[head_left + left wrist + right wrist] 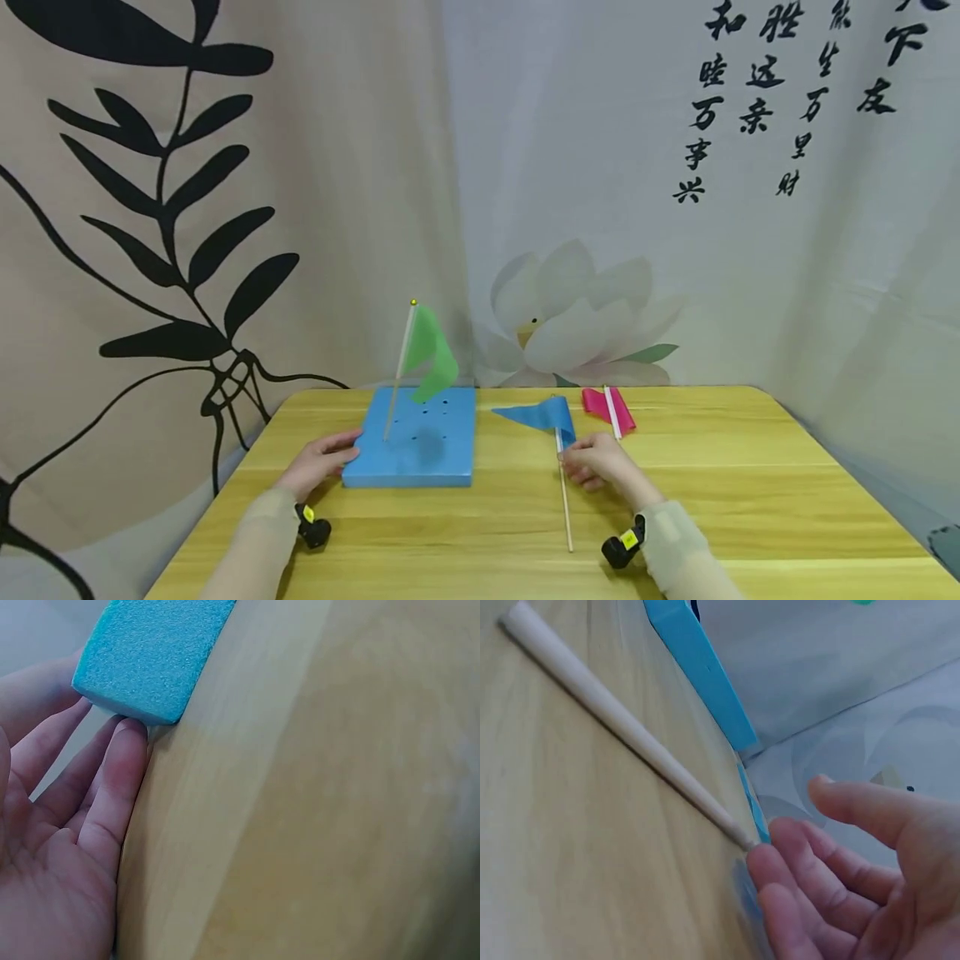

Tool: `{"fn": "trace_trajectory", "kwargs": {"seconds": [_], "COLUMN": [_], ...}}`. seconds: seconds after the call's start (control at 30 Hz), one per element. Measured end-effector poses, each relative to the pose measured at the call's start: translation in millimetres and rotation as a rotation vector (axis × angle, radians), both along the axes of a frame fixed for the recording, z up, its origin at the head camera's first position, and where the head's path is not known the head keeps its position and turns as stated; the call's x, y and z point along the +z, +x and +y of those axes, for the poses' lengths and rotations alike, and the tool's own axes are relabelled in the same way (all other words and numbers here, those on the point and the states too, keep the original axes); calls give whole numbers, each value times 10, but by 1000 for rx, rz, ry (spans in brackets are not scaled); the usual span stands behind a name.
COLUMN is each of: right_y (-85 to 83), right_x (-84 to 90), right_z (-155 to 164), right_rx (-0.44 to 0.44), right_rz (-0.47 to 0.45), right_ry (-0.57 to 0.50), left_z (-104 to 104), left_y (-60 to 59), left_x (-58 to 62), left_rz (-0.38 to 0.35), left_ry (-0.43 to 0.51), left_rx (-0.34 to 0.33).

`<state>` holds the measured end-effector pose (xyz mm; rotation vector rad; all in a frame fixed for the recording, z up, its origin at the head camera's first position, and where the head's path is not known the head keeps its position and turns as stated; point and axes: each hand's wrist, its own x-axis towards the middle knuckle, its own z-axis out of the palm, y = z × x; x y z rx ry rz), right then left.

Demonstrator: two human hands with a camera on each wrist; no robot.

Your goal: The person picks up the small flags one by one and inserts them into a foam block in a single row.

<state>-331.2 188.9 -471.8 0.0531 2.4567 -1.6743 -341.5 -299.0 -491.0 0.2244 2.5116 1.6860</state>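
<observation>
Fingers of the right hand (600, 467) — loosely spread, gripping nothing — touch the blue flag (542, 414) stick.

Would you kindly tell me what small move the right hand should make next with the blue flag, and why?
Probably close the right hand around the blue flag stick: it lies flat on the table, the fingers only touch it, and the left hand braces the blue foam block, where the green flag already stands.
</observation>
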Motion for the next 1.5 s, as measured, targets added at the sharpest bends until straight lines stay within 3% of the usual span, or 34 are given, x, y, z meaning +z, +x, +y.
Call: {"fn": "trace_trajectory", "kwargs": {"seconds": [0.23,0.7,1.2,1.5], "right_y": [66,64,43,69], "right_x": [-108,-170,-82,-69], "right_z": [-44,-123,-114,-63], "right_rx": [19,11,-51,0], "right_rz": [-10,122,142,96], "right_ry": [21,277,299,340], "left_z": [-34,-12,32,62], "left_y": [50,64,24,25], "left_x": [3,7,32,7], "left_rz": [-12,-14,-3,-7], "left_ry": [-6,12,4,11], "left_rx": [26,48,44,54]}}
